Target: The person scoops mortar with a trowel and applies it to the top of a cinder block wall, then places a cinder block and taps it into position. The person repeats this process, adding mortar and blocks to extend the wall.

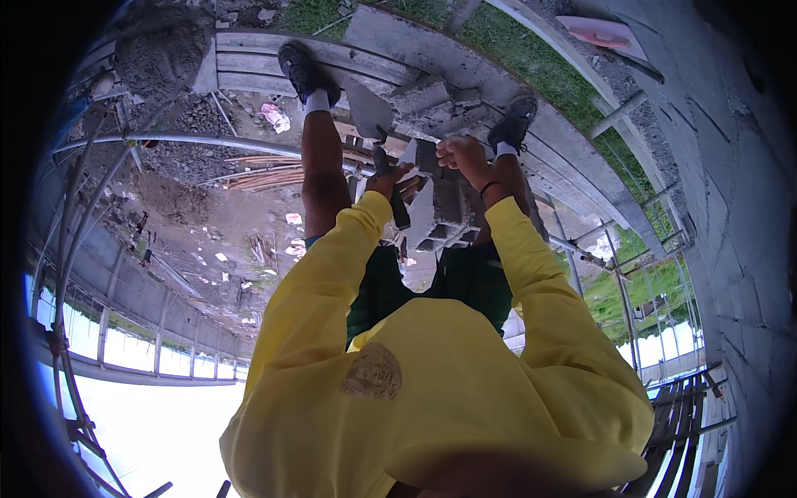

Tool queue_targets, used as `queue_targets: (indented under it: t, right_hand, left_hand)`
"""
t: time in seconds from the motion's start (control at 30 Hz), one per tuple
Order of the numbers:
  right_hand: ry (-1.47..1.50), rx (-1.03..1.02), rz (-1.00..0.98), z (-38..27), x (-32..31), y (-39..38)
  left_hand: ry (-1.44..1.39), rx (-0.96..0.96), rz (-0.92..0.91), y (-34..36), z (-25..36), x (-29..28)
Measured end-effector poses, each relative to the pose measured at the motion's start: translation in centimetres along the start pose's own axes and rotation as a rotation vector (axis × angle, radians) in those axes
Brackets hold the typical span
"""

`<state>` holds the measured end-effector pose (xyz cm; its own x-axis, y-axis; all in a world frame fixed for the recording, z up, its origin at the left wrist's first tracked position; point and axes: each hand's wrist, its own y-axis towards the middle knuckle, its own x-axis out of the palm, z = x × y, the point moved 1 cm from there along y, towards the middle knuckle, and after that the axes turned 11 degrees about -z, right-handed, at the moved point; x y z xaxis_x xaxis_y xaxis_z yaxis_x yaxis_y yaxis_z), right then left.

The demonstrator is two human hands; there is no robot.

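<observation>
My left hand (393, 183) is closed round the dark handle of a trowel (368, 109), whose flat grey blade points away over the planks beside my left shoe. My right hand (465, 158), a dark band at its wrist, is curled into a fist a little to the right. What it holds, if anything, is hidden. Grey concrete blocks (452, 199) with broken, rough faces lie below and between my hands. Just beyond them, broken grey lumps, perhaps mortar or block pieces (423, 95), are heaped on the boards between my feet.
My feet stand apart on scaffold planks (257, 62). A metal pipe (207, 139) crosses at left above rubble ground. A mortar heap (162, 54) sits at the far left. A grey block wall (714, 207) rises at right, with a float with a reddish handle (599, 35) near it.
</observation>
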<state>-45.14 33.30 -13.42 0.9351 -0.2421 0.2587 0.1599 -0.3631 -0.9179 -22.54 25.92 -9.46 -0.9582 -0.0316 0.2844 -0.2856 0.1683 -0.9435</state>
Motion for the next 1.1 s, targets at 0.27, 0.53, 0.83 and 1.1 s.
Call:
queue_targets:
  t: [0.27,0.53,0.83,1.1]
  right_hand:
    - [-0.997,-0.009,0.322,0.1,-3.0,26.0]
    - [-1.371,-0.038,0.200,-0.7,-0.1,33.2]
    - [-0.515,-0.897,0.589,-14.6,-4.3,0.6]
    - [-0.866,-1.403,1.326,-40.7,-9.1,-42.4]
  left_hand:
    - [0.285,0.011,0.072,3.9,-0.1,-2.2]
    - [0.217,0.087,0.131,3.7,0.8,-1.9]
    - [-0.145,-0.097,-0.278,3.7,-0.2,-2.8]
    - [0.002,0.060,-0.576,-1.5,7.3,6.0]
